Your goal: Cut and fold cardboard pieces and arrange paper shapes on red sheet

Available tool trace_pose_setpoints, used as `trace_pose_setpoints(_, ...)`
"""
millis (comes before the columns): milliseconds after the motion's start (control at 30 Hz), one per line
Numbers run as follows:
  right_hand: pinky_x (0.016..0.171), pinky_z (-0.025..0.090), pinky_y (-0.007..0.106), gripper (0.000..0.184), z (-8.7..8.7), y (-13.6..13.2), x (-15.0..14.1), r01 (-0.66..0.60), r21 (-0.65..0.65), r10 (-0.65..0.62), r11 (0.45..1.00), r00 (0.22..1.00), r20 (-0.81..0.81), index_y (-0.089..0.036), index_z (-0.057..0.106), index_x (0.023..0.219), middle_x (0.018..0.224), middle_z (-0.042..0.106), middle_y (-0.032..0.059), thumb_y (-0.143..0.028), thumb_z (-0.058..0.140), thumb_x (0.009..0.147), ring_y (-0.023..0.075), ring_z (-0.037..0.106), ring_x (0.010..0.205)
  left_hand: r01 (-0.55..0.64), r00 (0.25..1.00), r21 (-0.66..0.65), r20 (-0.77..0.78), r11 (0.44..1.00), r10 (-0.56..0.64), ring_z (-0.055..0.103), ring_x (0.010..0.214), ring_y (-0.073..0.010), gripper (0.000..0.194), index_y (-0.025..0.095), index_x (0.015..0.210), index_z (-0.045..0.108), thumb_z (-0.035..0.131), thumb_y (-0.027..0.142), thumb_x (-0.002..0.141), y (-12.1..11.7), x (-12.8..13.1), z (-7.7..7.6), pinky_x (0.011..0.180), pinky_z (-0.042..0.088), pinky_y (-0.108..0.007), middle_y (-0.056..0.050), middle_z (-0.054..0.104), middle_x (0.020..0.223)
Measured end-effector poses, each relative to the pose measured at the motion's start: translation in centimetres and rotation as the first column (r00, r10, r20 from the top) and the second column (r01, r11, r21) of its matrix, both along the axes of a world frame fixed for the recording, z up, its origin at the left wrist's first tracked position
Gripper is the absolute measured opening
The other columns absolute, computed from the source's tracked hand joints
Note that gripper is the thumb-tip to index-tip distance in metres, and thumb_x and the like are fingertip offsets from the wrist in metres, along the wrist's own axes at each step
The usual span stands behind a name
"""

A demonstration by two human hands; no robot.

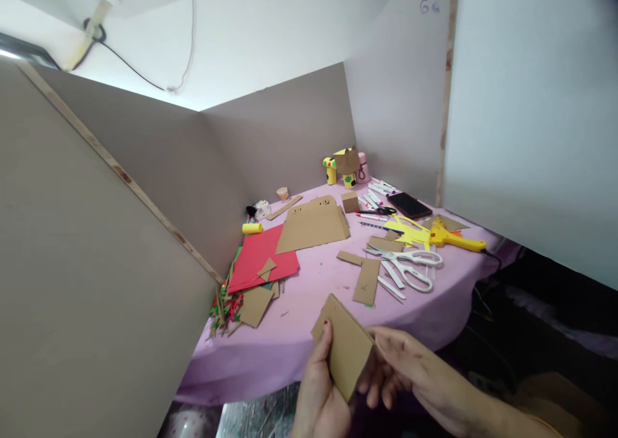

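Observation:
A folded piece of brown cardboard [348, 344], box-like with a thin side edge, is held tilted in front of the table's near edge. My left hand [321, 386] is closed on it from the lower left, thumb pressed flat on its broad face. At the cardboard's right edge is my right hand [398, 364], its fingers loosely bent and apart, with the fingertips touching or very near the corner. Part of those fingers is hidden behind the cardboard. Beyond the hands, a small cardboard strip [367, 282] lies on the pink tablecloth [313, 283].
White-handled scissors [418, 270], a yellow glue gun [454, 237], a phone [409, 205] and several markers lie right. Red sheets [261, 257], a large cardboard cutout [313, 227] and scraps [255, 306] are left. Yellow mushroom-like figures [330, 171] stand behind. Grey panels [280, 129] enclose the table.

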State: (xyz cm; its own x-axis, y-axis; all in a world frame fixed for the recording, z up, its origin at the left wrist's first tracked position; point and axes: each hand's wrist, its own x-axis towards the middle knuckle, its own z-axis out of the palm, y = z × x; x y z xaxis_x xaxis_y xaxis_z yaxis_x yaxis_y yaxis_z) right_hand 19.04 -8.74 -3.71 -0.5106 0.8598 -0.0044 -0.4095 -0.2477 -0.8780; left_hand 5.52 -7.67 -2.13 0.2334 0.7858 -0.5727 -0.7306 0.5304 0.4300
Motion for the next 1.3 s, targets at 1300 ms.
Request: trace_pose_setpoints(1300,0.046,0.037,0.019,0.036,-1.0,0.0,-0.6,0.134,0.065,-0.140,0.989,0.985,0.098,-0.018,0.047,0.099,0.064,0.062,-0.0029,-0.043,0.062,0.079,0.0082,0.055,0.051,0.101,0.988,0.070,-0.127,0.992,-0.092,0.045,0.030,-0.0127,0.027,0.010,0.079,0.058,0.039,0.029,0.086,0.3,1.0,-1.7,0.034,0.033,-0.025,0.000,0.054,0.043)
